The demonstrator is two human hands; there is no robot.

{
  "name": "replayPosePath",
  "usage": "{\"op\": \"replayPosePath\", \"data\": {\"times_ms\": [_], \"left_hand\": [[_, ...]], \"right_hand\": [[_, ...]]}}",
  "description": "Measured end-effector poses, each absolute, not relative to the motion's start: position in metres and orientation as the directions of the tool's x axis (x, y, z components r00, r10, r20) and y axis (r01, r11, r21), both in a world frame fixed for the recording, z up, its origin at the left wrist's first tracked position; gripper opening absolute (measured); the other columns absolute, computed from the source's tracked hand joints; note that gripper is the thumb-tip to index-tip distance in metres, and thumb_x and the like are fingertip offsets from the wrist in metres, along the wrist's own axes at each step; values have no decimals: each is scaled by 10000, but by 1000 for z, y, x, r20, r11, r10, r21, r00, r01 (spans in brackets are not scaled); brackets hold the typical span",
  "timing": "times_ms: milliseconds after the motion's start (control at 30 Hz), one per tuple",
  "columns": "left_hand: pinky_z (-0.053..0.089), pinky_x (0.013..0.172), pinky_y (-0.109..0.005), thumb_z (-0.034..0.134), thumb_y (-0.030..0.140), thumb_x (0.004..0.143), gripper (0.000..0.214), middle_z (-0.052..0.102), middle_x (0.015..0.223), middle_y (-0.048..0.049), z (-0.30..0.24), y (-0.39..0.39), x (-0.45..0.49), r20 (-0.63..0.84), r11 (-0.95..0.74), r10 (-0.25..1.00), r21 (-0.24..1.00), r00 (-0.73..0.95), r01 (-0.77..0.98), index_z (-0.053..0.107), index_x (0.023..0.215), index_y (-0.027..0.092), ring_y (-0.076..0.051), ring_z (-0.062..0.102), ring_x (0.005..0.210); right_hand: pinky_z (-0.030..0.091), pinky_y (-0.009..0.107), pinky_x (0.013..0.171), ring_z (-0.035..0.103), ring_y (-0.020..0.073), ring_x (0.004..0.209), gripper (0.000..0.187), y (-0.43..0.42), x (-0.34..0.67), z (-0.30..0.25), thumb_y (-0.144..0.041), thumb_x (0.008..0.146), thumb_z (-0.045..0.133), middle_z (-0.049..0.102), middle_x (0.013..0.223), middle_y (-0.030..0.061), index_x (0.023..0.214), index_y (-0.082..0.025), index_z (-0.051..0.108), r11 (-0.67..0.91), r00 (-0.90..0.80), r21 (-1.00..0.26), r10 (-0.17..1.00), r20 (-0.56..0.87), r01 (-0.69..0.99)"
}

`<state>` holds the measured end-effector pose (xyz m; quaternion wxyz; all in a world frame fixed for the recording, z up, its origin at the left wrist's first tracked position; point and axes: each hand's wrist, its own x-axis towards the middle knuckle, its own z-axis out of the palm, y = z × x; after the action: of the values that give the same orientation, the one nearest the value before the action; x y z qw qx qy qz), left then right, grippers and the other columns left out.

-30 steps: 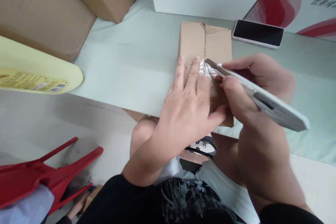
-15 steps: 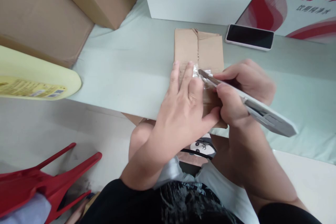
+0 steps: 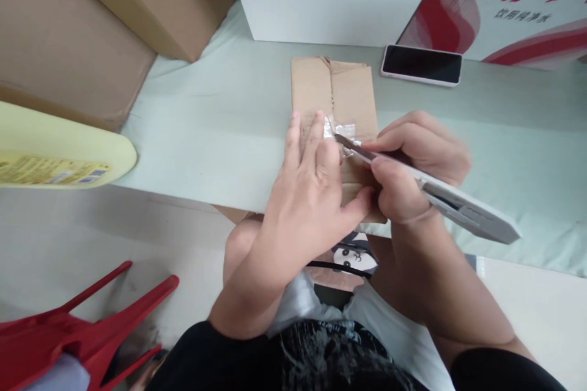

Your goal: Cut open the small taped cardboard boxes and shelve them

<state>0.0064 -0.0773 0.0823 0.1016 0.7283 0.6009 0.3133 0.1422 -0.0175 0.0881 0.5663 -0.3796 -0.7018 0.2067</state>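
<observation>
A small brown cardboard box (image 3: 353, 88) lies on the pale green cloth in front of me, a seam running down its top. Clear tape (image 3: 346, 130) crosses the seam, wrinkled and loose-looking. My left hand (image 3: 309, 186) rests flat on the box's left side, fingers apart and pointing away from me. In my right hand (image 3: 415, 165) is a utility knife (image 3: 468, 204) with a light grey handle, gripped near its front end. Its dark blade slants left, and the tip meets the tape at the seam beside my left index finger. My left hand covers part of the box.
Behind the box stand a white carton (image 3: 339, 0) with red print and a phone (image 3: 422, 65) lying face up. Large cardboard boxes (image 3: 169, 0) are at the back left. A yellow bottle (image 3: 68, 146) juts in from the left, above a red plastic stool (image 3: 92, 330).
The view has shifted slightly, so the table things appear further left and lower. The knife tip stays at the tape by the seam, and both hands keep nearly the same pose.
</observation>
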Motion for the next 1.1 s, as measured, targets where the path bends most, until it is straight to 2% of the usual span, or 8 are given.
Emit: {"op": "replayPosePath", "data": {"times_ms": [333,467,567,633,700,800,933,1100], "left_hand": [[317,1288,-699,743,452,892,616,483,1584,-152,84,-76,4,307,-262,947,557,97,788,413,1367,241,-461,200,1630],[348,1258,-698,729,420,907,508,482,1592,-161,87,-73,-1,299,-251,951,588,82,769,443,1290,248,-447,248,1620],[377,1249,-658,689,355,928,414,475,1612,-142,85,-70,-14,280,-233,958,650,58,723,454,1259,275,-389,315,1607],[389,1251,-614,699,368,918,459,431,1651,-137,82,-67,-27,269,-214,963,711,23,670,452,1297,294,-367,342,1597],[415,1239,-565,728,429,896,557,377,1687,-127,76,-63,-43,249,-182,968,778,-30,601,441,1360,319,-363,340,1595],[488,1175,-515,773,517,852,661,431,1638,-97,67,-55,-64,202,-120,972,869,-123,480,447,1404,357,-364,428,1529],[522,1125,-488,777,508,833,607,581,1485,-102,59,-47,-77,178,-68,948,922,-264,380,516,1344,313,-333,575,1368],[612,952,-468,754,411,780,520,683,1343,-112,57,-44,-79,101,-16,901,980,-422,200,559,1247,289,-312,716,1135]], "right_hand": [[356,350,489,458,156,497,116,-20,147,81,-214,701,516,522,577,-1,601,-248,563,638,-62,-730,761,645,245],[282,319,495,400,132,474,160,-15,146,89,-173,735,451,452,558,-1,584,-227,453,736,275,-648,594,756,196],[270,295,468,410,95,452,175,-4,155,88,-194,884,451,603,735,-2,721,-239,498,663,459,-726,596,659,181],[343,303,466,547,120,508,106,6,166,76,-318,960,529,704,919,28,872,-259,532,510,409,-834,729,550,212],[466,349,547,667,183,640,118,16,179,57,-361,924,607,722,945,55,931,-259,547,351,292,-863,837,463,362],[573,485,793,720,285,859,219,26,194,25,-217,750,648,718,939,85,964,-227,601,209,58,-725,944,325,656],[537,581,1038,671,361,1222,346,26,200,0,-107,715,560,685,1313,173,1024,-212,673,231,-205,-591,972,112,772],[433,635,1187,589,378,1390,371,18,201,2,-199,793,584,654,1406,174,1150,-220,680,231,-180,-695,973,147,681]]}}
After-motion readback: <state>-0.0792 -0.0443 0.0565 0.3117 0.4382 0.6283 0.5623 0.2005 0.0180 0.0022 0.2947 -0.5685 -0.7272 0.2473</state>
